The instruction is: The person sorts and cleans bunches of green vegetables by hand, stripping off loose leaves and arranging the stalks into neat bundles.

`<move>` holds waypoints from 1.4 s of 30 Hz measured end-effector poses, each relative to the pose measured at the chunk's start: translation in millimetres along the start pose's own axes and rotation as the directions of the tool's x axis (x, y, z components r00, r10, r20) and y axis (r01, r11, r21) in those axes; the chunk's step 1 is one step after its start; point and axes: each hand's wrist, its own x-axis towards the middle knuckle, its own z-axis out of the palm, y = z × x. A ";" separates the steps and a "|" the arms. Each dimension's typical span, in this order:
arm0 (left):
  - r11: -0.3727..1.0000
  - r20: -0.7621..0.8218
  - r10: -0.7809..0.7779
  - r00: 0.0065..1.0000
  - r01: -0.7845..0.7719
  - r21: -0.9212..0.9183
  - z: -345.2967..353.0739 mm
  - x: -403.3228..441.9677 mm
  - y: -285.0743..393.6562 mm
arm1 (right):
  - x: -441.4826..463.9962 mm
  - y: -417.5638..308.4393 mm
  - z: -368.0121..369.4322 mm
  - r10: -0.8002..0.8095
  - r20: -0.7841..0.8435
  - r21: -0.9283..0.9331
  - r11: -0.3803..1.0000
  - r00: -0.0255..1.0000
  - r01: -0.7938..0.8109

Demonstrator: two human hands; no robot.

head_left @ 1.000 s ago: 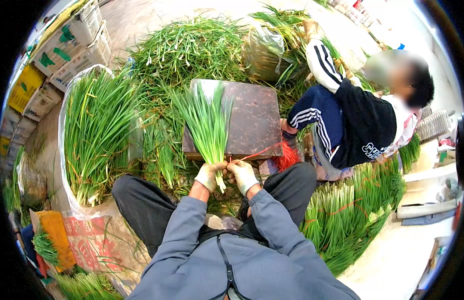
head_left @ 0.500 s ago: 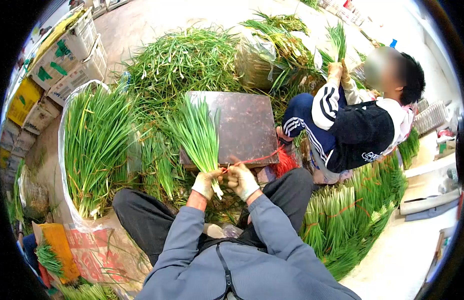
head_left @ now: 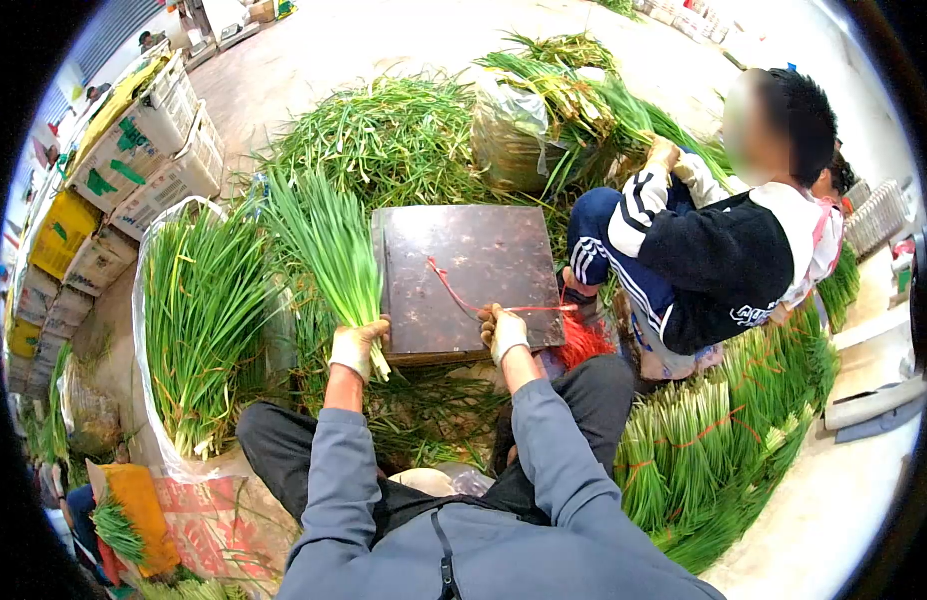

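I log the left hand (head_left: 356,348) at the near edge of my landmark, the dark slab (head_left: 464,270), by its left corner. Gloved fingers are wrapped round the lower stalks of 1 green bundle (head_left: 334,262); its leaves lean away beside the slab's left edge. Right hand (head_left: 505,332): at the slab's near edge, right of centre, fingers curled, pinching a red tie (head_left: 450,285). 2 lengths of it run out above the slab.

Red strands (head_left: 584,342): by the slab's near right corner. Tied bundles (head_left: 719,430): right of slab, nearer me. Plastic bag (head_left: 189,468) of leaves: left of slab. 1 co-worker (head_left: 724,255): seated right of slab. Loose heap (head_left: 374,130): beyond slab. Stacked crates (head_left: 144,155): far left of slab.
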 end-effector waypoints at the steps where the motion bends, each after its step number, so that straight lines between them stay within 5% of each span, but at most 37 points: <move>1: 0.999 0.018 -0.031 0.999 0.031 0.042 4.9 -5.2 2.1 | -2.6 -1.1 5.4 0.019 0.015 -0.011 1.000 1.000 -0.019; 9: 0.987 0.342 -0.160 0.926 0.145 0.069 103.5 -3.5 -29.1 | -10.5 -10.6 21.3 0.085 0.071 -0.188 0.980 0.994 -0.070; 12: 0.950 0.362 -0.312 0.878 0.285 0.129 119.9 16.9 -58.7 | 20.9 -1.6 -0.7 -0.085 0.190 -0.508 0.844 0.978 0.173; 15: 0.910 0.391 -0.415 0.821 0.380 0.168 121.8 24.8 -66.1 | 102.1 39.5 -54.2 -0.377 0.446 -0.694 0.426 0.812 0.580; 18: 0.835 0.463 -0.545 0.699 0.405 0.371 119.5 44.0 -72.1 | 15.4 -12.2 -17.8 -0.161 -0.015 -0.416 0.899 0.987 0.140; 19: 0.783 0.365 -0.481 0.797 0.204 0.587 117.1 37.9 -60.9 | -16.8 -30.5 -4.2 -0.086 -0.018 -0.294 0.953 0.996 0.077; 20: 0.616 0.258 -0.407 0.876 0.054 0.786 115.2 31.0 -48.5 | -21.1 -36.2 -6.4 -0.148 -0.051 -0.415 0.902 0.988 0.114; 21: 0.593 0.314 -0.357 0.880 -0.047 0.804 113.5 15.6 -27.4 | -27.4 -36.9 -14.4 -0.218 -0.075 -0.533 0.834 0.973 0.145; 22: 0.508 0.210 -0.218 0.953 -0.073 0.858 108.8 0.6 -24.7 | -36.2 -31.7 -18.6 -0.520 -0.091 -0.874 0.450 0.849 0.182; 23: 0.405 0.121 -0.064 0.991 -0.085 0.910 100.6 -10.8 -28.2 | -45.4 -26.3 -19.7 -0.759 0.064 -0.997 -0.026 0.648 0.067; 25: 0.346 0.023 0.378 0.926 -0.165 0.924 60.0 -11.4 -64.1 | -103.3 -32.3 0.0 -0.773 0.257 -0.959 -0.132 0.581 0.249; 27: 0.593 -0.274 0.448 0.851 -0.053 0.804 -5.0 -9.3 -82.4 | -123.8 -22.6 2.1 -0.421 0.385 -0.887 0.078 0.822 0.455; 28: 0.739 -0.380 0.395 0.836 -0.043 0.672 -37.8 -12.7 -72.7 | -144.4 -12.2 23.7 -0.240 0.461 -0.876 0.028 0.854 0.481; 29: 0.700 -0.510 0.506 0.696 0.015 0.714 -76.4 2.4 -103.2 | -170.7 3.5 47.7 -0.045 0.511 -0.859 -0.013 0.858 0.511; 30: 0.820 -0.639 0.417 0.646 0.037 0.572 -131.5 24.4 -146.1 | -167.2 34.9 48.0 0.128 0.546 -0.836 0.029 0.828 0.547; 31: 0.983 -0.748 0.132 0.650 -0.184 0.014 -212.2 65.9 -230.1 | -156.0 71.5 46.0 0.288 0.572 -0.814 0.082 0.768 0.575; 32: 0.743 -0.787 -0.165 0.594 -0.450 -0.495 -283.4 101.6 -300.3 | -149.0 107.7 50.8 0.321 0.580 -0.795 0.027 0.748 0.606; 33: 0.961 -0.802 -0.200 0.563 -0.046 -0.272 -274.8 76.8 -264.3 | -141.6 139.6 55.2 0.354 0.585 -0.772 -0.031 0.729 0.635; 34: 0.741 -0.815 -0.233 0.531 0.640 0.204 -261.8 47.1 -219.6 | -136.4 164.7 56.0 0.388 0.549 -0.801 -0.008 0.740 0.599; 35: 0.325 -0.825 -0.267 0.498 0.853 0.409 -243.0 12.1 -164.5 | -126.1 188.9 58.8 0.422 0.521 -0.823 0.017 0.742 0.568; 37: 0.206 -0.755 -0.326 0.568 0.823 0.530 -248.3 25.4 -169.3 | -105.3 228.5 55.1 0.477 0.474 -0.856 0.053 0.740 0.514; 38: 0.182 -0.759 -0.154 0.633 0.773 0.607 -246.0 29.3 -176.9 | -101.4 237.5 59.1 0.492 0.464 -0.850 0.011 0.737 0.527; 42: 0.176 -0.733 -0.085 0.675 0.734 0.656 -257.8 55.8 -195.7 | -85.2 246.0 61.3 0.518 0.397 -0.871 -0.049 0.758 0.489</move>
